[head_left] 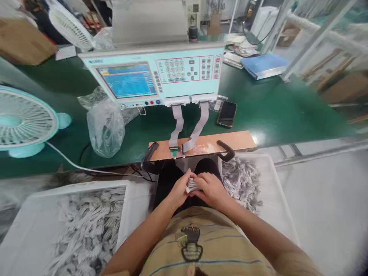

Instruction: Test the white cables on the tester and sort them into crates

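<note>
A small bundle of white-grey cable (193, 185) is held over the lap, between both hands. My left hand (181, 188) is closed on its left side, with the thumb near the top. My right hand (210, 188) wraps round the right side, fingers bent over it. Beyond the hands, two grey ribbon cables (177, 124) run from the front of a white tester (186, 88) down to a wooden board (238, 141) at the table edge. A small green connector board (174, 153) sits at the end of the left ribbon.
Bins of cable bundles flank the lap, one at left (86, 226) and one at right (243, 182). Black clamps (148, 158) hold the board. On the green table (276, 111) are a phone (227, 114), plastic bag (105, 128), fan (25, 119) and blue binder (264, 65).
</note>
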{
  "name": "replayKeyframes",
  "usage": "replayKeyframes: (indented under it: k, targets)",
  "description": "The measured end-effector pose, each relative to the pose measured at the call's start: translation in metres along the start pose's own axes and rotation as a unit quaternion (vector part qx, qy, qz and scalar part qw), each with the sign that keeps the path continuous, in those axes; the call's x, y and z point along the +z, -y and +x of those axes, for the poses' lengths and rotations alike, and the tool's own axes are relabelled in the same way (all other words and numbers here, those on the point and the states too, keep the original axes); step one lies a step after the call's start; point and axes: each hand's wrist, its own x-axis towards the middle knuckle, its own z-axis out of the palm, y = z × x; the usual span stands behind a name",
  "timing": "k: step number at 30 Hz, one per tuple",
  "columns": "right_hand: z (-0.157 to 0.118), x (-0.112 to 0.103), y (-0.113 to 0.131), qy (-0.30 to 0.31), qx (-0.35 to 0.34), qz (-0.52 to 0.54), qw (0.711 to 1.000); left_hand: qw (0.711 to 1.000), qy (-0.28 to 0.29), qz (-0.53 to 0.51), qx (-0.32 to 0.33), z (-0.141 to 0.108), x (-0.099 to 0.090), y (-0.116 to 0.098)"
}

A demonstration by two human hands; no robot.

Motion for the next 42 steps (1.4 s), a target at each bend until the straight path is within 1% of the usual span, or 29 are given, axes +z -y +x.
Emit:
replayKeyframes:
  k: [2, 3, 5, 6, 7, 9, 11, 13, 16, 18, 20, 21, 23, 25, 27, 28, 30, 31, 34, 37, 39, 42]
  targets:
    - [0.002, -0.002, -0.008, -0.004, 0.008, 0.081, 0.997, 0.998, 0.064, -0.013, -0.001, -0.012, -0.007, -0.005]
    - [0.003, -0.002, -0.011, -0.003, 0.011, 0.118, 0.993, 0.996, 0.085, -0.008, 0.003, -0.018, -0.011, -0.007]
    - [0.006, 0.001, -0.015, 0.003, 0.017, 0.189, 0.982, 0.993, 0.110, 0.026, 0.020, -0.026, -0.019, -0.007]
    - [0.007, 0.004, -0.016, 0.010, 0.016, 0.219, 0.976, 0.992, 0.109, 0.056, 0.035, -0.029, -0.023, -0.006]
    - [0.008, 0.008, -0.016, 0.016, 0.012, 0.241, 0.970, 0.990, 0.098, 0.090, 0.055, -0.030, -0.027, -0.005]
    - [0.010, 0.018, -0.014, 0.019, 0.005, 0.262, 0.965, 0.981, 0.057, 0.151, 0.104, -0.031, -0.034, -0.002]
    - [0.011, 0.027, -0.010, 0.014, 0.006, 0.247, 0.969, 0.973, 0.015, 0.186, 0.136, -0.029, -0.039, 0.001]
    - [0.013, 0.033, -0.006, 0.006, 0.005, 0.198, 0.980, 0.970, -0.012, 0.204, 0.129, -0.028, -0.042, 0.002]
    - [0.017, 0.032, 0.000, 0.012, -0.024, 0.118, 0.993, 0.968, -0.044, 0.227, 0.101, -0.026, -0.044, 0.004]
    - [0.022, 0.028, 0.002, 0.019, -0.049, 0.093, 0.994, 0.961, -0.062, 0.244, 0.113, -0.024, -0.046, 0.003]
    - [0.027, 0.025, 0.002, 0.018, -0.053, 0.104, 0.993, 0.956, -0.059, 0.254, 0.135, -0.021, -0.048, 0.001]
    - [0.030, 0.025, 0.002, 0.011, -0.039, 0.127, 0.991, 0.954, -0.054, 0.256, 0.144, -0.019, -0.048, -0.001]
    - [0.036, 0.027, 0.001, -0.019, 0.025, 0.200, 0.979, 0.950, -0.059, 0.259, 0.164, -0.016, -0.046, -0.004]
    - [0.045, 0.031, -0.001, -0.067, 0.101, 0.276, 0.954, 0.943, -0.081, 0.261, 0.192, -0.012, -0.044, -0.008]
    - [0.055, 0.037, -0.003, -0.114, 0.149, 0.337, 0.923, 0.938, -0.100, 0.250, 0.218, -0.006, -0.041, -0.011]
    - [0.061, 0.039, -0.004, -0.130, 0.160, 0.364, 0.908, 0.940, -0.105, 0.232, 0.226, -0.003, -0.040, -0.013]
    - [0.071, 0.043, -0.006, -0.149, 0.172, 0.412, 0.882, 0.955, -0.102, 0.164, 0.223, 0.001, -0.039, -0.017]
    - [0.074, 0.044, -0.006, -0.152, 0.177, 0.429, 0.873, 0.965, -0.092, 0.119, 0.213, 0.002, -0.039, -0.018]
    - [0.082, 0.044, -0.007, -0.156, 0.193, 0.443, 0.862, 0.986, -0.031, -0.015, 0.166, 0.001, -0.043, -0.025]
    - [0.085, 0.041, -0.007, -0.156, 0.208, 0.440, 0.859, 0.987, 0.028, -0.079, 0.140, -0.004, -0.053, -0.030]
    - [0.086, 0.039, -0.007, -0.152, 0.214, 0.445, 0.856, 0.987, 0.038, -0.080, 0.136, -0.005, -0.060, -0.032]
    - [0.087, 0.037, -0.005, -0.138, 0.231, 0.476, 0.837, 0.990, 0.007, -0.039, 0.138, -0.004, -0.064, -0.032]
